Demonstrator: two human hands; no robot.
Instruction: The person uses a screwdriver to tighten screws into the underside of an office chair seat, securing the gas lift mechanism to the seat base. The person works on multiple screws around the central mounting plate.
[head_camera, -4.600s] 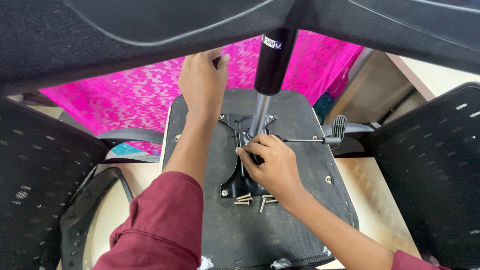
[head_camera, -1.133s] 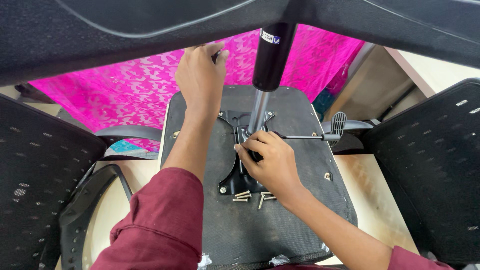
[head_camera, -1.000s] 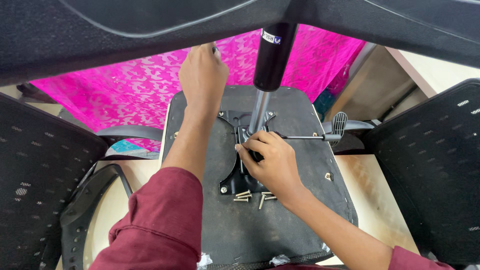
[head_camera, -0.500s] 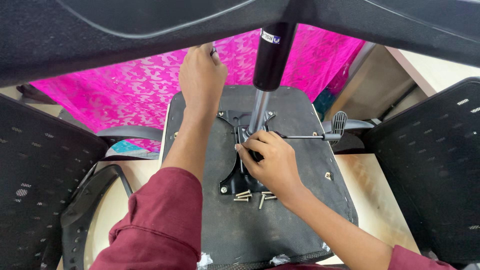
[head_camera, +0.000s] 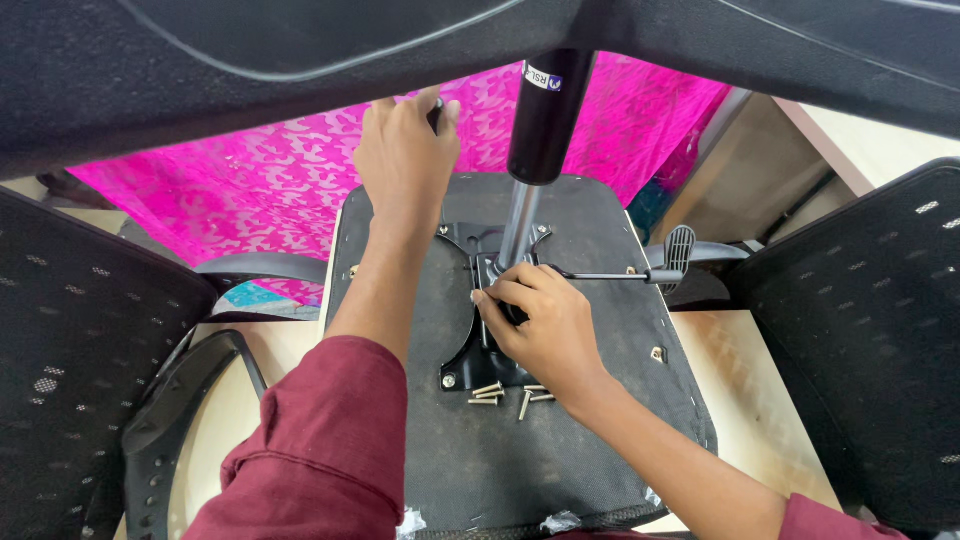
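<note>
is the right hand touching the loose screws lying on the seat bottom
Apart. The head view shows the right hand on the metal mechanism plate, with the loose screws just below the palm across a strip of black fabric.

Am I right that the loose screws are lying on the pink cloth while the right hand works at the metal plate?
Not quite: the head view shows the loose screws lying on the upturned seat, just below the metal plate where the right hand works, not on the pink cloth.
</note>
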